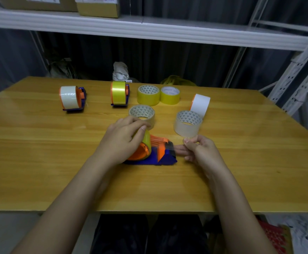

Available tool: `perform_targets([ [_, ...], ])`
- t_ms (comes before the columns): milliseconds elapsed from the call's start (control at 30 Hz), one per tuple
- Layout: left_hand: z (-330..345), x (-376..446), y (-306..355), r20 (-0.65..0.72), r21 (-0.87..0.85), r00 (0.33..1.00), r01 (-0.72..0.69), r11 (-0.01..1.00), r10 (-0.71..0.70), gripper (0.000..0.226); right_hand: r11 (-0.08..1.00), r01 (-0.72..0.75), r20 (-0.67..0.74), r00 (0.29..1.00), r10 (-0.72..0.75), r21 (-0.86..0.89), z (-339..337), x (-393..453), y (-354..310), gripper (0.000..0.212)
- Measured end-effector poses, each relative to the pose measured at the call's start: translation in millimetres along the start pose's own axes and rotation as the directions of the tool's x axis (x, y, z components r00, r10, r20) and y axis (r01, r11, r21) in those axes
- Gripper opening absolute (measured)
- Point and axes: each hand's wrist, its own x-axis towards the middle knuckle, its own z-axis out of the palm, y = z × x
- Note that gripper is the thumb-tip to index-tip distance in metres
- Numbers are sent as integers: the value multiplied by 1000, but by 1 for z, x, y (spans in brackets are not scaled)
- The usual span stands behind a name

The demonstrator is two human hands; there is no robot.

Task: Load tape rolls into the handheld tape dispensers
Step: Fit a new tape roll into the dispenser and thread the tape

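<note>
Near the middle of the desk [39, 143], toward its front edge, a blue-and-orange dispenser [155, 153] lies with a yellow roll [146, 142] seated on its orange hub. The left hand [124, 138] curls over that roll, its grip closed round the top. The right hand [199, 149] sits just beside the dispenser's cutter end, thumb and forefinger pinching what looks like a clear strip of tape; the strip itself is hard to make out.

Behind the hands stand two clear rolls, one [142, 114] just past the left hand and another [188, 122] above the right. Toward the far edge are two yellow rolls [157, 95] side by side, a white roll [200, 104] on its rim, and two loaded dispensers: one with white tape [72, 99] at the far left, one with yellow tape [120, 94] near the middle.
</note>
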Motion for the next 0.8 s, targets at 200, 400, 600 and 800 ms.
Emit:
perform_targets([
  [200, -11, 8, 14, 98, 311, 995, -40, 949, 10, 35, 999, -1, -58, 998, 3, 45, -6, 1, -4, 13],
  [400, -13, 15, 27, 245, 357, 963, 15, 934, -109, 76, 997, -1, -54, 999, 5, 81, -8, 0, -11, 11],
  [600, -12, 16, 24, 301, 388, 949, -31, 921, -95, 89, 996, -36, -75, 996, 43, 84, -11, -1, -6, 9],
  [800, -8, 14, 25, 247, 394, 966, -32, 918, -73, 90, 999, -7, -105, 995, 2, -46, -12, -4, 2, 13],
])
